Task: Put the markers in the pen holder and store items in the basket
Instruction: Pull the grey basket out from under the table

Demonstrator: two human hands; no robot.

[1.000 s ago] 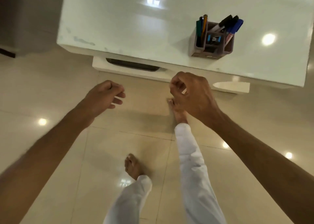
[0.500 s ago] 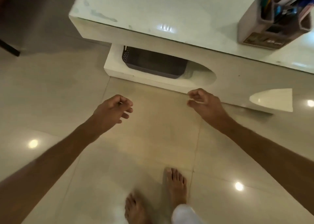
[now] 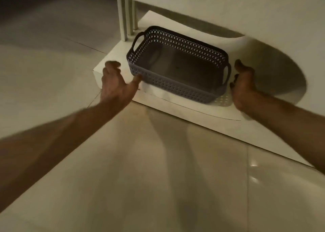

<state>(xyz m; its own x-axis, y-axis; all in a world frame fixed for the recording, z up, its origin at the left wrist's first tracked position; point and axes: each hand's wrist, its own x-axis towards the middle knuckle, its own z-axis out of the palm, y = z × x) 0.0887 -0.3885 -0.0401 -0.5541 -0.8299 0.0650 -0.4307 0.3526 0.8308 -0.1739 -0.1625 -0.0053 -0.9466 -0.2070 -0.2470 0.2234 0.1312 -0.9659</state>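
Empty grey perforated plastic basket (image 3: 177, 64) sits on the low white shelf (image 3: 175, 107) under the table (image 3: 228, 8), left hand (image 3: 117, 84) and right hand (image 3: 243, 85) flanking its ends, both grips released, nothing held; likely light, stiff, best lifted by end handles.
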